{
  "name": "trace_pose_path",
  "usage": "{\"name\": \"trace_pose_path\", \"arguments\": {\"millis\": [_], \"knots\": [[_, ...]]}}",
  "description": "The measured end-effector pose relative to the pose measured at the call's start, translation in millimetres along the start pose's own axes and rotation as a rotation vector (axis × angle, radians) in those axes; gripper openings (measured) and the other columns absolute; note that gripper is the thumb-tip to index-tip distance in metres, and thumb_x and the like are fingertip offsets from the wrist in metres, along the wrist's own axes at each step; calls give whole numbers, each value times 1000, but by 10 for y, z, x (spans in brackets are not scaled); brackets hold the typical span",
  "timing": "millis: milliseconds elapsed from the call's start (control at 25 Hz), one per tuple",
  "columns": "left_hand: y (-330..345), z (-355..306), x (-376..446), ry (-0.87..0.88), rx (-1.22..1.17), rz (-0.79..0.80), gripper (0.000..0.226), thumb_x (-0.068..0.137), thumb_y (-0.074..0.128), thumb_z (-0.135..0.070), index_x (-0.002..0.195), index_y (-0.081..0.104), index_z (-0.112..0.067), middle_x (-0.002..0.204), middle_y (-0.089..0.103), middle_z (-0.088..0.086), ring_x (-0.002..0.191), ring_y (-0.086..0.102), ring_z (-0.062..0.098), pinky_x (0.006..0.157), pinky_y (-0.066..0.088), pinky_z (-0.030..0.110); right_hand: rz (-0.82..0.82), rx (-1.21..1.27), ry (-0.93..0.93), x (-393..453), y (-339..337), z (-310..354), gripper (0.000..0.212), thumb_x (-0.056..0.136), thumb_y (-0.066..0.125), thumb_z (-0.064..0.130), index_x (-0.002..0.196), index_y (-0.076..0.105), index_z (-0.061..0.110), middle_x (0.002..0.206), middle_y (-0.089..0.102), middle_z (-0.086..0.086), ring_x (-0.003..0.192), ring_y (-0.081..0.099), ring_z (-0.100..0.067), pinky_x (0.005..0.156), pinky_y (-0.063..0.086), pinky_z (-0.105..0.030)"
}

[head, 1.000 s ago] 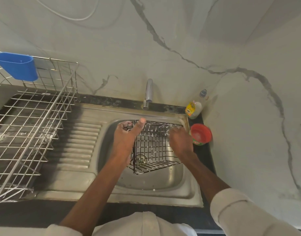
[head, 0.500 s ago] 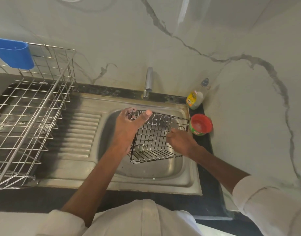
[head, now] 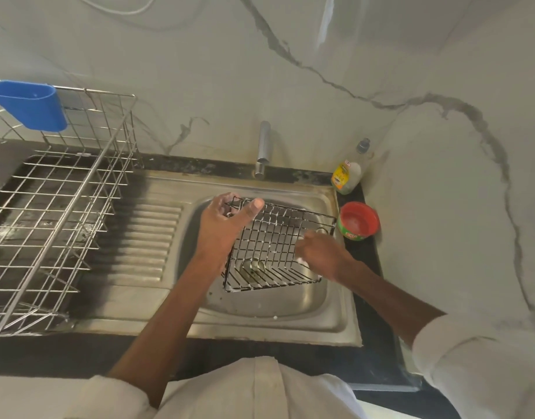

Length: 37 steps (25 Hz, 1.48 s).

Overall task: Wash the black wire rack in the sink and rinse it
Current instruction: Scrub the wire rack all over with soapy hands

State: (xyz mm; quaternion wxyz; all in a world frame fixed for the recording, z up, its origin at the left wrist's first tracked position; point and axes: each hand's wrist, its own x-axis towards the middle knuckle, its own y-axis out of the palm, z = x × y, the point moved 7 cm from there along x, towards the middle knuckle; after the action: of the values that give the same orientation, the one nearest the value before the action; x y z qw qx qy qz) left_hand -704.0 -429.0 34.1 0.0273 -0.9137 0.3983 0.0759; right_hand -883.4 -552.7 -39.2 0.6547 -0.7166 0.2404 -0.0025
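The rack [head: 278,246] stands tilted in the sink [head: 335,300], the left hand [head: 227,219] gripping its top corner and the right hand [head: 319,252] rubbing its side, fingers hidden; it looks light, stiff and soapy-slippery, so hold the thick edge wire.

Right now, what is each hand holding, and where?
Left hand grips the black wire rack at its far-left top corner. Right hand rests on its right side; any grasp unclear.

The wire rack [head: 275,246] stands tilted in the sink [head: 290,306], between the left hand [head: 222,225] and the right hand [head: 323,252]. The tap [head: 263,149] stands behind it. The bottle [head: 349,173] and tub [head: 358,220] occupy the surface's back right corner; the drying basket [head: 57,207] sits left.
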Motion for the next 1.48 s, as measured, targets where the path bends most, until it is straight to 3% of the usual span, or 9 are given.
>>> {"name": "trace_pose_path", "arguments": {"millis": [280,440,520,680,920,1120,1200,1360,1480], "knots": [[-166,292,-3,-73,-50,-5,73,68,87,-65,126,72,-24,117,79,3,103,78,28,96,62,58,199,253,67,-112,152,-17,26,93,67,2,108,79,19,108,78,-1,103,70,-16,93,57,-36],[-150,348,14,-123,-133,-35,49,77,83,-61,116,74,-32,112,81,-5,111,75,22,104,57,61,-469,1150,613,-141,-384,-41,13,93,75,13,103,81,18,97,77,6,82,67,3,71,51,-8],[-97,382,21,-138,-159,-19,61,75,79,-74,115,77,-28,117,81,-1,120,71,27,109,51,64,-650,1319,632,71,-608,298,13,93,76,14,105,80,16,97,76,7,76,66,9,68,55,-9],[-16,388,53,-130,-182,37,59,81,72,-76,105,82,-23,118,78,16,121,70,38,114,46,64,-691,935,378,431,-1029,724,11,95,71,6,99,80,11,94,72,-1,74,64,-9,72,56,-23],[-30,465,92,-211,-221,16,74,72,76,-72,122,72,-18,113,82,8,118,72,34,113,50,56,-193,797,300,402,-431,986,20,89,76,5,102,82,18,104,79,-6,96,74,-21,97,58,-36],[115,512,84,-164,-155,106,72,65,87,-67,122,77,-25,115,81,9,115,74,27,103,56,48,-807,775,489,266,-901,529,17,92,72,4,75,73,7,74,62,5,60,53,-11,59,52,-29],[127,495,117,-141,-157,118,79,67,84,-64,132,71,-20,112,81,8,109,76,24,96,57,44,-728,723,422,242,-815,563,12,92,73,5,82,76,10,82,70,1,66,58,-12,63,56,-30],[78,529,152,-140,-181,99,80,69,81,-66,136,68,-23,112,81,13,104,74,28,97,55,47,-195,858,342,211,-344,697,17,89,76,4,96,83,17,102,80,-1,93,74,-13,97,57,-28],[85,564,137,-122,-161,109,79,72,79,-65,138,67,-24,114,81,12,113,75,27,100,56,46,-511,889,494,202,-542,479,14,92,74,6,94,83,17,95,79,2,76,68,1,79,56,-10]]}}
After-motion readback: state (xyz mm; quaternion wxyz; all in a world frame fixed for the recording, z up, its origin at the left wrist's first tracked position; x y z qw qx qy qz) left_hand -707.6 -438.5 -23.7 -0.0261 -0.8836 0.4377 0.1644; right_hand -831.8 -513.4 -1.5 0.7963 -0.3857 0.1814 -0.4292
